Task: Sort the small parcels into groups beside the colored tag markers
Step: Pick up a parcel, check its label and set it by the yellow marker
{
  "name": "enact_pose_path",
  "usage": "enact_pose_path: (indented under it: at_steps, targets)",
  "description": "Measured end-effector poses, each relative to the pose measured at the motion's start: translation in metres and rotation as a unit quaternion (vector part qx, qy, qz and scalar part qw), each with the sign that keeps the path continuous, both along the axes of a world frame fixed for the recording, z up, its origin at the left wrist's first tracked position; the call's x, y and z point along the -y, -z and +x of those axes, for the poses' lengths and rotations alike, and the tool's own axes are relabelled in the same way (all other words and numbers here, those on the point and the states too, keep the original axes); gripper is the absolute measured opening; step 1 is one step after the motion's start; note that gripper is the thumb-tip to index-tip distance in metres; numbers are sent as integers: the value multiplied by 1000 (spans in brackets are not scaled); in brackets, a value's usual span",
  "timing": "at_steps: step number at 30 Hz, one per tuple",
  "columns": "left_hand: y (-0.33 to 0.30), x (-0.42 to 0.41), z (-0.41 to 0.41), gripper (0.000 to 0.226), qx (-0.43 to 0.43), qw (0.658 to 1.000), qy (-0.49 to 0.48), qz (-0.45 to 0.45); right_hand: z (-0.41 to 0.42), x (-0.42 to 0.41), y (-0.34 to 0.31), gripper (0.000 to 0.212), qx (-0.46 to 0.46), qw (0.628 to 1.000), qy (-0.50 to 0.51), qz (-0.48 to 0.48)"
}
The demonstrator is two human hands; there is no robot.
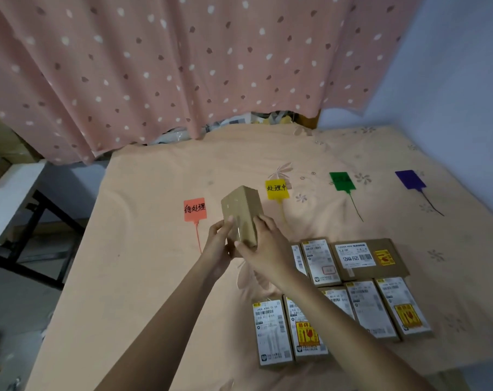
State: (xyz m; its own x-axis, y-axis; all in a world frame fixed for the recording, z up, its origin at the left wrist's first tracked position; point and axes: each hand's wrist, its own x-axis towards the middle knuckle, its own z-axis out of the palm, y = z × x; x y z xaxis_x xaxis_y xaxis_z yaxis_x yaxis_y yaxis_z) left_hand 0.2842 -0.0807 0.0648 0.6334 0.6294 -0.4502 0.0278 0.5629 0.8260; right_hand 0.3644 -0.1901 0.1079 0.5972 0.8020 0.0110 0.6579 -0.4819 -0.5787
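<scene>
Seven labelled parcels lie flat on the peach floral tablecloth (155, 277), nearer the camera than the fingers and to their right: the front row (272, 333) runs along the table's near edge, partly hidden under the right forearm, and a second row (321, 262) ends in one wider brown box (371, 258). Three of the seven carry a yellow and red warning sticker. Two bare hands hold an eighth parcel, a plain brown box (244, 213), upright above the cloth. Fingers of the left hand (218, 246) curl round its lower left edge, the thumb pressed on the facing side; fingers of the right hand (263, 244) wrap its lower right corner, the thumb pinching the bottom. Four coloured tag markers lie flat on the cloth beyond the fingers, each with a thin tail pointing back toward the camera. One orange tag (194, 209), handwritten in black, sits just left of the held box; one yellow tag (277, 189), also handwritten, just right of it. One green tag (342, 181) and one purple tag (410, 179) lie farther right, well apart. Beyond hangs one pink dotted curtain (183, 66).
</scene>
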Motion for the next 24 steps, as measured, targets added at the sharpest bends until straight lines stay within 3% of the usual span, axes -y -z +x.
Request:
enact_pose_path:
  at_steps: [1, 3, 5, 8, 12, 15, 20, 24]
  targets:
    - [-4, 0, -1, 39, 12, 1000, 5, 4, 3, -1, 1, 68, -30, 999, 22, 7]
    - [-7, -3, -6, 25, 17, 1000, -12, -3, 9, -1, 1, 65, -133, 988, 61, 38]
    - [-9, -6, -10, 20, 21, 999, -31, 0, 17, 0, 4, 60, -268, 955, 95, 82]
    - [-11, -7, -11, 10, 3, 996, -38, 83, 29, 0, 12, 74, -409, 896, 122, 120]
    - [-21, -1, -6, 30, -10, 973, -37, 226, 34, -5, 15, 82, -470, 863, 126, 133]
    - [-25, 0, -1, 41, 14, 966, -41, 254, 37, -8, 14, 72, -501, 848, 116, 131]
    - [-40, -3, 5, 40, 47, 980, 19, 193, 36, -5, 2, 63, -560, 812, 59, 152]
    - [-46, -9, 6, 67, 113, 983, 112, 94, 33, -2, -18, 47, -566, 802, 24, 192]
